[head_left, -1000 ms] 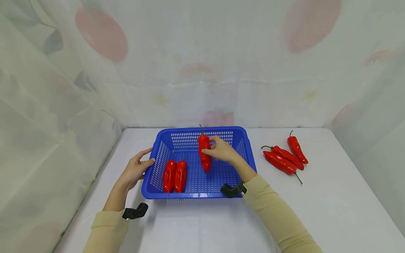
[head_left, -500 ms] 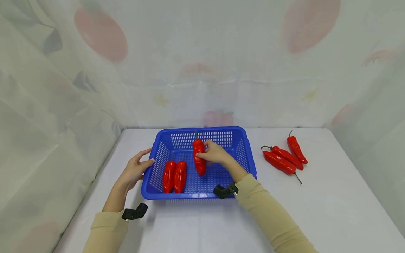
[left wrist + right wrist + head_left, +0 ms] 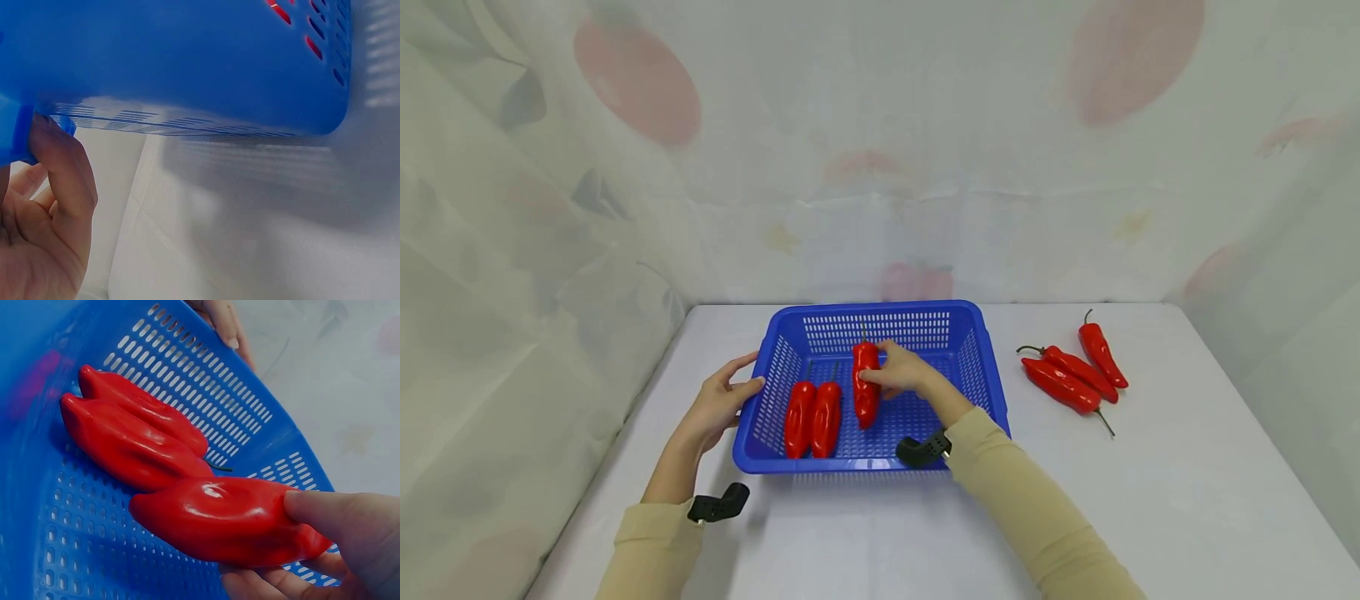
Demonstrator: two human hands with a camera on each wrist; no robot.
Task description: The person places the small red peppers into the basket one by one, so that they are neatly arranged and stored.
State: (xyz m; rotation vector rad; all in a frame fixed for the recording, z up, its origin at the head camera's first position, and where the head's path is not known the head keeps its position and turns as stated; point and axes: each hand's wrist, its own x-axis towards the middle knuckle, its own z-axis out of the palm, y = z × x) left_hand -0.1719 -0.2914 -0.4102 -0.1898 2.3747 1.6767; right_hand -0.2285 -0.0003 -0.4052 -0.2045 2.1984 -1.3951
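Note:
A blue plastic basket (image 3: pixel 865 464) with slotted walls stands on the table. My left hand (image 3: pixel 717 402) grips its left rim, thumb on top and fingers outside; the left wrist view shows the fingers (image 3: pixel 69 169) curled at the rim. Inside the basket, my right hand (image 3: pixel 904 368) holds a red chili pepper (image 3: pixel 866 387) between thumb and fingers, its stem pointing to the back. Two more red peppers, a left one (image 3: pixel 800 419) and a right one (image 3: pixel 827 419), lie side by side in the basket's left part. In the right wrist view the held pepper (image 3: pixel 219 519) overlaps them.
On the table to the right of the basket lie three loose red peppers: a front one (image 3: pixel 1062 386), a middle one (image 3: pixel 1084 373) and a back one (image 3: pixel 1102 354). A patterned white sheet (image 3: pixel 880 167) hangs behind and on both sides of the white table (image 3: pixel 1187 483).
My right hand has moved left and down into the basket with the held pepper, bringing it closer to the two lying there. The left hand keeps its grip on the rim.

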